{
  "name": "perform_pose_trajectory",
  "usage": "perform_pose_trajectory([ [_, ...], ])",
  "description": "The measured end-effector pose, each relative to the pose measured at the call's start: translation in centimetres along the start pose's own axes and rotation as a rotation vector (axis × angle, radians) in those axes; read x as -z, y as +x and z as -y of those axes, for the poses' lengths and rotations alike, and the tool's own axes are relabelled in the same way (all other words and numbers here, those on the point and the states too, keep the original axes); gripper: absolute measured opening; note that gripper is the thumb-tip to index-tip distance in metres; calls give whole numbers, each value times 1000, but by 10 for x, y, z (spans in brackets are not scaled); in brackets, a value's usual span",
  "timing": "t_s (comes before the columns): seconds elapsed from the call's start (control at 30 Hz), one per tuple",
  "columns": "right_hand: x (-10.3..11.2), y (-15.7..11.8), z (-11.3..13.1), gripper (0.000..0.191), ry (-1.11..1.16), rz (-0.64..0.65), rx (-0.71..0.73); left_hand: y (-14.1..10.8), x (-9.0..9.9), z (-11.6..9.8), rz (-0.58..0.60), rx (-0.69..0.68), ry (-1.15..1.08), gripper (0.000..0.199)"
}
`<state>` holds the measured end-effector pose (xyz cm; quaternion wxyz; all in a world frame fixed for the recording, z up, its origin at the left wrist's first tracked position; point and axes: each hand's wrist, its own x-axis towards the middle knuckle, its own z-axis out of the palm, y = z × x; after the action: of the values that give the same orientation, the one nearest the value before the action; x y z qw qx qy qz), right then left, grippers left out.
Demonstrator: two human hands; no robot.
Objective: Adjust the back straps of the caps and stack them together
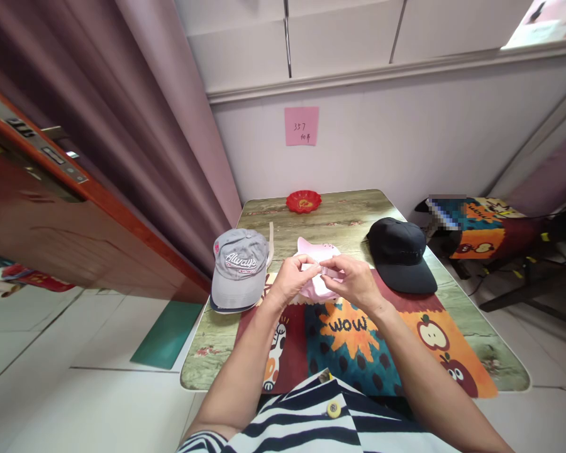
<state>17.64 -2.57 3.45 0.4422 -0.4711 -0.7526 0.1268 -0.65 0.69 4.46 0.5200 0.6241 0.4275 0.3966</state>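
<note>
Pale-pink fabric cap [314, 292], pinched
Left hand [290, 280] and right hand [353, 280] clamp fingertips on its narrow strip (grey lettered fabric cap [240, 267] left of it, black fabric cap [400, 251] right).

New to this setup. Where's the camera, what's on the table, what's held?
There is no machine, just a person's bare left hand and right hand. The single picture comes from a camera worn on their head, looking forward and down. On the table are a patterned mat, a gray cap at left, a black cap at right and a red dish at the far end. Both hands hold a pink item, apparently another cap; finer detail is unclear.
</note>
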Motion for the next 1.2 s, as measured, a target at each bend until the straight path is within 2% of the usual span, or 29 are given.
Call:
perform_pose_trajectory([
  [0.27,-4,4,-2,16,31,13,20,-2,6,-11,93,23,39,23],
  [0.4,-9,3,-7,16,-3,2,36,-2,5,-7,68,61,-26,20],
  [0.53,-10,4,-7,16,11,-11,60,1,0,-1,39,13,-48,20],
  [0.63,-5,4,-14,29,89,17,48,3,1,1,3,-35,-38,28],
  [0.7,1,-1,-30,38,192,-24,-29,4,10,6,-81,-54,-18,39],
  [0.77,6,-13,-54,38,264,-123,-163,5,26,16,-247,-92,74,42],
  [0.83,11,-29,-82,41,162,-152,-278,4,45,32,-404,-148,306,34],
  [0.87,12,-37,-95,44,45,-126,-314,3,53,41,-429,-173,458,33],
  [0.9,12,-45,-106,49,-67,-72,-346,3,59,50,-405,-204,606,40],
  [0.97,8,-56,-121,60,-185,33,-344,2,65,65,-282,-258,826,64],
  [1.07,-3,-60,-124,63,-140,102,-232,4,59,77,-102,-298,937,83],
  [1.13,-9,-55,-119,47,-49,90,-159,8,53,76,-43,-317,901,78],
  [1.2,-9,-48,-110,26,54,61,-123,14,50,69,-18,-348,811,60],
])
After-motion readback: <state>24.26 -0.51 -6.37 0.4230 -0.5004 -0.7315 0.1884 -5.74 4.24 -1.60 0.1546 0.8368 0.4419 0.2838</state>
